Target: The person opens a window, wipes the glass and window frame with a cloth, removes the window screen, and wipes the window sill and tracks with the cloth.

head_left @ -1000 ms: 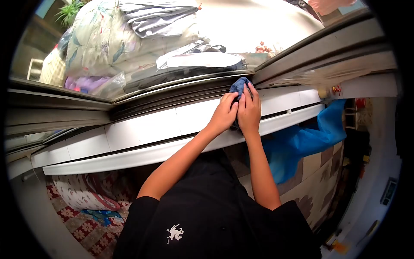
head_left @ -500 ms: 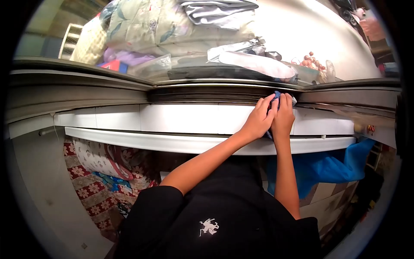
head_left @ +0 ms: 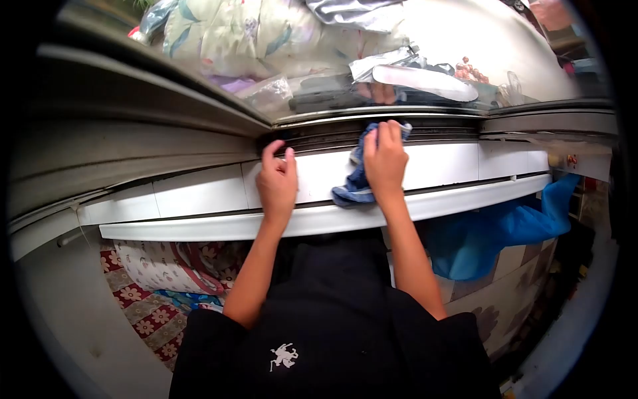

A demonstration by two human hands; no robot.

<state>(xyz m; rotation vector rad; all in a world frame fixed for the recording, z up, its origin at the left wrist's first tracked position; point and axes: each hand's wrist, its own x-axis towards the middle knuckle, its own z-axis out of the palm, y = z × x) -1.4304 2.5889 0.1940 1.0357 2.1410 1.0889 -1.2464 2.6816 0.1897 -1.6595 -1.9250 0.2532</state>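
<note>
My right hand [head_left: 387, 163] grips a crumpled blue cloth [head_left: 357, 185] over the dark window track [head_left: 319, 138], its fingertips pressing the cloth into the grooves. Part of the cloth hangs down across the white tiled sill [head_left: 432, 165]. My left hand [head_left: 276, 178] is apart from the cloth, above the sill near the left end of the exposed track. Its fingers are bent and spread, with nothing between them.
Window frames [head_left: 159, 93] stand at left and right. Behind the glass lie a floral quilt [head_left: 232, 33], a white insole-shaped item [head_left: 425, 81] and plastic bags. Blue fabric [head_left: 472, 246] hangs below the white ledge [head_left: 179, 228] at right.
My left hand has let go of the cloth and moved left along the sill. My right hand has shifted left along the track with the cloth, which now hangs more spread out.
</note>
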